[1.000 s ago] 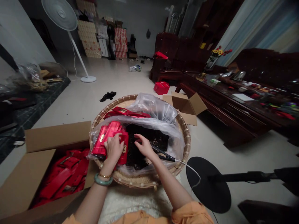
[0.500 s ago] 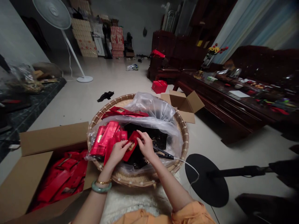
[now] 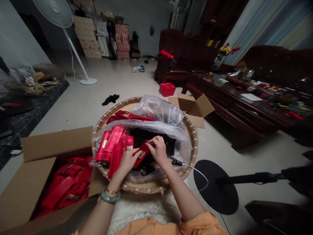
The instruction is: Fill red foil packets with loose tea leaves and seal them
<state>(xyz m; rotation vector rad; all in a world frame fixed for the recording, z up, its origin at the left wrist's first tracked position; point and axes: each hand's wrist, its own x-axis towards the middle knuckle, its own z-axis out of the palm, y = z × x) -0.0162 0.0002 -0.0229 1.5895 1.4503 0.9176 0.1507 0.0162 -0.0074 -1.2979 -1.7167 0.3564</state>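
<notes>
A round woven basket (image 3: 193, 140) sits in front of me, lined with a clear plastic bag (image 3: 158, 111) holding dark loose leaves (image 3: 156, 138). Several red foil pouches (image 3: 109, 145) lie stacked at the basket's left side. My left hand (image 3: 128, 160) and my right hand (image 3: 158, 150) both pinch one small red pouch (image 3: 141, 154) over the dark leaves. The left hand grips its lower end, the right its upper end. A jade bangle circles my left wrist.
An open cardboard box (image 3: 36, 169) full of red pouches stands at my left. A smaller open box (image 3: 195, 107) lies beyond the basket. A black fan base (image 3: 215, 187) with a cable is at right. A dark wooden table (image 3: 244, 107) runs along the right; a white standing fan (image 3: 63, 19) is far left.
My left hand left the stack of pouches and now holds one small pouch together with the right hand, which came off the dark leaves. The pouch has been lifted slightly to the right.
</notes>
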